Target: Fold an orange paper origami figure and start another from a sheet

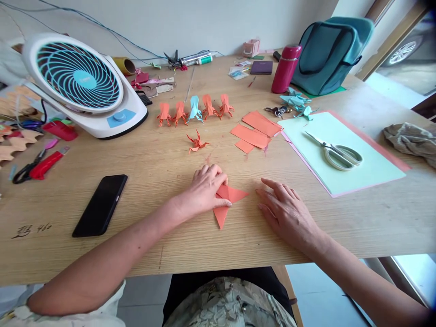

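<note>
A folded piece of orange paper (235, 194) lies on the table in front of me, with two pointed flaps, one to the right and one toward me. My left hand (207, 188) grips its left side, the thumb across the top and the fingers curled at its far edge. To the right of the paper, apart from it, my right hand (286, 206) rests on the wood with fingers loosely stretched and nothing in them. Beyond my hands sits a small orange origami figure (196, 141). Behind it stands a row of several folded figures, orange ones (208, 106) and a blue one (194, 109).
Cut orange paper pieces (252, 136) lie ahead to the right. Scissors (337, 152) rest on pale green sheets (306, 168). A phone (101, 205), a red cutter (47, 164) and a fan (81, 81) occupy the left. A flask (286, 70) and teal bag (330, 59) stand behind.
</note>
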Demonstrator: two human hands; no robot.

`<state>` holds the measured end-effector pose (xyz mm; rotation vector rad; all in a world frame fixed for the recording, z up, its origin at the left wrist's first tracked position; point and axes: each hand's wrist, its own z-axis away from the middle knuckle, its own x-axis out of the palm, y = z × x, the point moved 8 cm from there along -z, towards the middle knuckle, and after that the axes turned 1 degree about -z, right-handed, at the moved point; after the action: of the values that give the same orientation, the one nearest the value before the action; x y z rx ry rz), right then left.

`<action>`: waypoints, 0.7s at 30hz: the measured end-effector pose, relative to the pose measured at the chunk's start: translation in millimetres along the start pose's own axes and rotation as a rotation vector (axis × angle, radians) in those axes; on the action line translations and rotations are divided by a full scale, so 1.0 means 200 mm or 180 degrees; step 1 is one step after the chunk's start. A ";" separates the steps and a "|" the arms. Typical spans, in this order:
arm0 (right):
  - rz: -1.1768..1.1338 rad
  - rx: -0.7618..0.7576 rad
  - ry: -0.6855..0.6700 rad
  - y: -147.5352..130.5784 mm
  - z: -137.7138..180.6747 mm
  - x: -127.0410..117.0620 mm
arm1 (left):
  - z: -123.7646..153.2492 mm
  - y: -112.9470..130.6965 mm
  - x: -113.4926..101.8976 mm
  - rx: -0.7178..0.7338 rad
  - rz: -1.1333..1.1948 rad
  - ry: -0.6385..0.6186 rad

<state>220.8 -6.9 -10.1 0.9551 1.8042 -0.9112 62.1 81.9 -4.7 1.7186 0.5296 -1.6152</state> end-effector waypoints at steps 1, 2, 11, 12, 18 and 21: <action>-0.0032 0.0014 0.0014 0.00 0.00 0.00 | -0.02 -0.01 0.00 -0.0087 -0.0007 -0.0121; -0.0072 0.0039 0.0022 0.01 0.00 0.00 | -0.02 -0.01 0.00 -0.0174 0.0002 -0.0225; -0.2305 0.0826 -0.0060 0.03 -0.04 0.02 | 0.12 0.08 -0.19 -0.0492 0.0338 0.0153; -0.2732 0.0919 -0.0086 0.02 -0.05 0.03 | 0.15 0.10 -0.23 -0.0507 0.0249 0.0323; -0.3510 0.0745 0.0187 -0.14 -0.17 -0.02 | 0.29 0.28 -0.37 -0.0204 -0.0405 0.0862; -0.3545 0.0570 0.0465 -0.19 -0.19 -0.07 | 0.33 0.33 -0.40 -0.0054 -0.0826 0.1148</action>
<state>178.1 6.0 22.7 0.0102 2.4138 -1.7056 53.7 3.7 90.1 2.0064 0.9717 -1.4673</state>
